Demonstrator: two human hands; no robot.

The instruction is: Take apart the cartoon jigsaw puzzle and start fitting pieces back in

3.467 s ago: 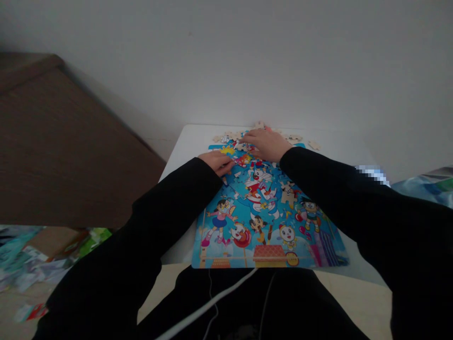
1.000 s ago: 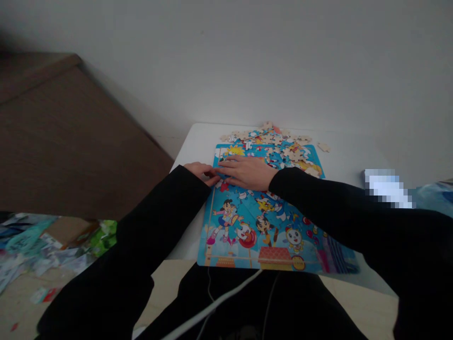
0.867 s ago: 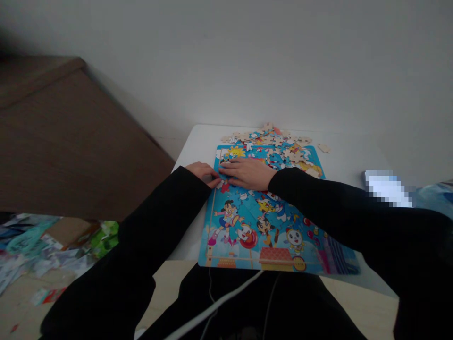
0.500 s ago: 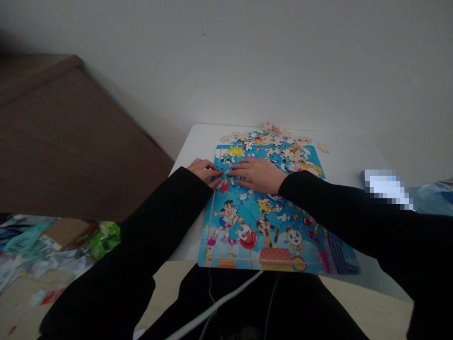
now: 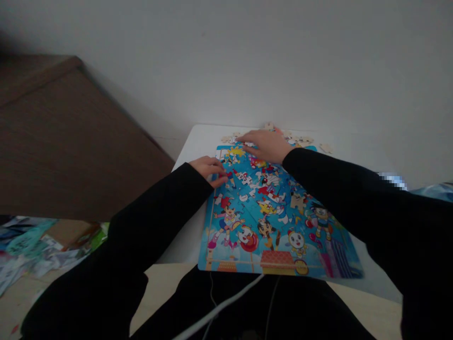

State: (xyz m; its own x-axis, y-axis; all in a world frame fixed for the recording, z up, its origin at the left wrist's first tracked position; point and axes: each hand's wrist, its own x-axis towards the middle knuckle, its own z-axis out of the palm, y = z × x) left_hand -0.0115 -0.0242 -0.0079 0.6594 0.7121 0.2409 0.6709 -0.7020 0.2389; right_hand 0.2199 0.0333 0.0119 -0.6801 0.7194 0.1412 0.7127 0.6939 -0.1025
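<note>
A colourful cartoon jigsaw board [image 5: 276, 222] lies on a small white table [image 5: 193, 151], its near part filled in. My left hand [image 5: 208, 168] rests at the board's left edge, fingers curled, fingertips on a red piece set in the picture. My right hand [image 5: 264, 144] is stretched to the board's far edge, fingers extended and flat over the loose pieces [image 5: 300, 140] heaped there. I cannot see anything held in either hand.
A brown wooden cabinet [image 5: 71, 146] stands left of the table, against a pale wall. Crumpled paper and packaging [image 5: 46, 248] litter the floor at the left. A white cable [image 5: 219, 309] runs across my dark lap. A bluish bag [image 5: 432, 191] sits at the right edge.
My right hand has left the spot beside my left hand and reached forward to the loose pieces at the far edge. My left hand has stayed at the board's left edge.
</note>
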